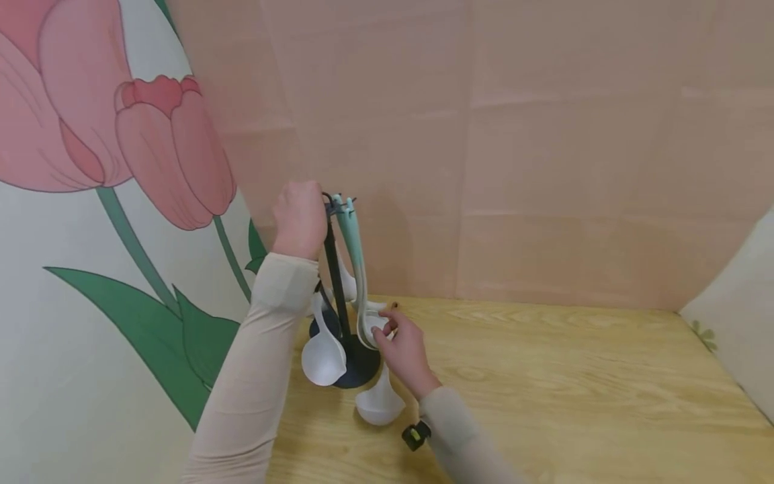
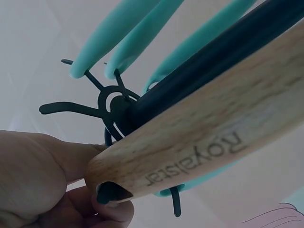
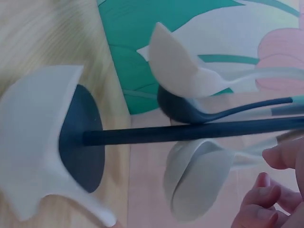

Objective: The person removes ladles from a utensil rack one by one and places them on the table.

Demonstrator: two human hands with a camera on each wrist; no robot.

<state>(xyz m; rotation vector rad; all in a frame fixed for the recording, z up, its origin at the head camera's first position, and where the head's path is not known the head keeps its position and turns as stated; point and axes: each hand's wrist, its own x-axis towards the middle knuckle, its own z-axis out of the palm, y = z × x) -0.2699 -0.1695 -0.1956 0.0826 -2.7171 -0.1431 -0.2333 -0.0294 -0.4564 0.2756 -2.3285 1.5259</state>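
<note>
Wooden handle (image 2: 199, 128) sits pinched in left hand (image 1: 299, 218).

head: above, forward-down | left wrist: close, rack top (image 2: 121, 113) | right wrist: near, sideways, base (image 3: 80, 159) | all share: pole (image 1: 337, 282)

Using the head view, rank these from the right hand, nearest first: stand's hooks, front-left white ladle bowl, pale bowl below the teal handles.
1. Pale bowl: beside the right hand, just left.
2. White ladle bowl: farther left, front.
3. Stand's hooks: high up, left.
</note>
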